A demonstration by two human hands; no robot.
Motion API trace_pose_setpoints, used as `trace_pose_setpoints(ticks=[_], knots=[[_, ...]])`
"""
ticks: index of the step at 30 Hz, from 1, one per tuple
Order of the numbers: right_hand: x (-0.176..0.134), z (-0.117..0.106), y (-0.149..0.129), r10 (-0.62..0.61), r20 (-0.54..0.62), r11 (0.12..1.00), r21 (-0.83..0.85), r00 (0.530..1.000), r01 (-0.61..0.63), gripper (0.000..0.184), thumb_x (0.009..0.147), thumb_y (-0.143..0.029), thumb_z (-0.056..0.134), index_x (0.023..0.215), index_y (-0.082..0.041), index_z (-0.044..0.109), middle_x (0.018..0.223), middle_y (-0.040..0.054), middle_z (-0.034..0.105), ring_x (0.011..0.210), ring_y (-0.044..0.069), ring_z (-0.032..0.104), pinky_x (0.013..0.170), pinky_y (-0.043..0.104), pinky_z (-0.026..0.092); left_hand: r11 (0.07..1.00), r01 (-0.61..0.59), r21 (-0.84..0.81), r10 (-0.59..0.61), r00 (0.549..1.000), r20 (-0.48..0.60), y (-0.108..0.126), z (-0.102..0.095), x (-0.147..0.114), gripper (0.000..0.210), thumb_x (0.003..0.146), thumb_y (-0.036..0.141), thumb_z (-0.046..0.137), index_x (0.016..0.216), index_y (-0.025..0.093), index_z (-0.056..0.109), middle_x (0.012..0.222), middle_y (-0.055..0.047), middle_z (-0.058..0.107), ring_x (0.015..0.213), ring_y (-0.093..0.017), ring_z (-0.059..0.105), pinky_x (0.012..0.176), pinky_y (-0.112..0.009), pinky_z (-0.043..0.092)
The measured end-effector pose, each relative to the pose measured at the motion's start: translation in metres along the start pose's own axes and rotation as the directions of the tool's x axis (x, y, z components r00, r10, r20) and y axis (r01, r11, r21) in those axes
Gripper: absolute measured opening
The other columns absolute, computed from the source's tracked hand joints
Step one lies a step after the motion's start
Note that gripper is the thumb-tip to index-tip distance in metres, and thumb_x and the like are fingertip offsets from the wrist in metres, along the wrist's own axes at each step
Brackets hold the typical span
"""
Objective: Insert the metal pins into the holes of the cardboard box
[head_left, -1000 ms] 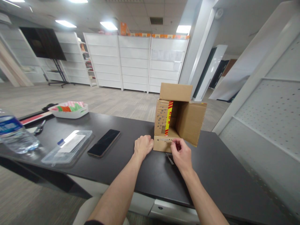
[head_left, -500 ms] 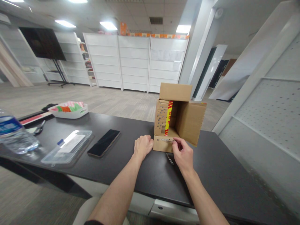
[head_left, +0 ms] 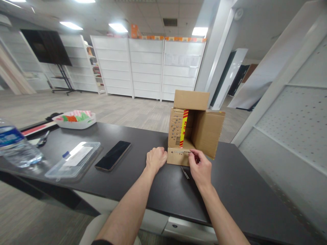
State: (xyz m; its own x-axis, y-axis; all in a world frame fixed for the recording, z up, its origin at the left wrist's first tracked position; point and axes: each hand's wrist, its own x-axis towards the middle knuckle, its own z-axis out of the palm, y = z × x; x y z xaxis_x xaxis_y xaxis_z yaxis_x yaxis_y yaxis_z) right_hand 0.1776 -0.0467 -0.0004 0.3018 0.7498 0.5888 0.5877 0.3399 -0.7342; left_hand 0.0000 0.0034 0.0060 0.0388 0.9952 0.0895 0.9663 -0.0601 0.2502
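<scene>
My right hand (head_left: 200, 167) pinches a thin metal stick (head_left: 187, 152) between thumb and fingertips, over the front flap of an open cardboard box (head_left: 176, 160). The stick points left along a row of small silvery dots (head_left: 178, 152) on that flap. Its exact kind is too small to tell. My left hand (head_left: 156, 159) rests closed on the table at the flap's left edge, with its fingertips hidden. Thin metal rods (head_left: 185, 173) lie on the table below the flap. More grey round dots (head_left: 175, 126) mark the box's left panel beside yellow-and-red tape (head_left: 183, 129).
On the dark table (head_left: 143, 183) are a phone (head_left: 113, 156), a clear plastic case (head_left: 74, 160), a water bottle (head_left: 17, 146) and a white basket (head_left: 76, 124) of colourful packets. A perforated white panel (head_left: 293, 119) borders the right side.
The stick in my right hand has tilted and now lies nearly level with the row of dots. My right hand has shifted very slightly right. My left hand is still.
</scene>
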Motion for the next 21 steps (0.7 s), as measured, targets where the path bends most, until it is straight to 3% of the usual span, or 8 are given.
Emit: trace_pose_setpoints(ticks=[21], knots=[[0.0004,0.0001,0.0007,-0.009,0.007,1.0,-0.024,1.0,0.009,0.027,0.084,-0.037,0.049,0.094,-0.017,0.065,0.081,0.0059,0.067,0.067,0.017,0.058,0.064,0.029,0.046,1.0,0.024,0.013,-0.024,1.0,0.015,0.0026,-0.0028,-0.0009,0.031,0.084,0.029,0.037,0.086,0.021,0.067,0.094,-0.011,0.068,0.089,-0.023,0.065,0.072,-0.029,0.046]])
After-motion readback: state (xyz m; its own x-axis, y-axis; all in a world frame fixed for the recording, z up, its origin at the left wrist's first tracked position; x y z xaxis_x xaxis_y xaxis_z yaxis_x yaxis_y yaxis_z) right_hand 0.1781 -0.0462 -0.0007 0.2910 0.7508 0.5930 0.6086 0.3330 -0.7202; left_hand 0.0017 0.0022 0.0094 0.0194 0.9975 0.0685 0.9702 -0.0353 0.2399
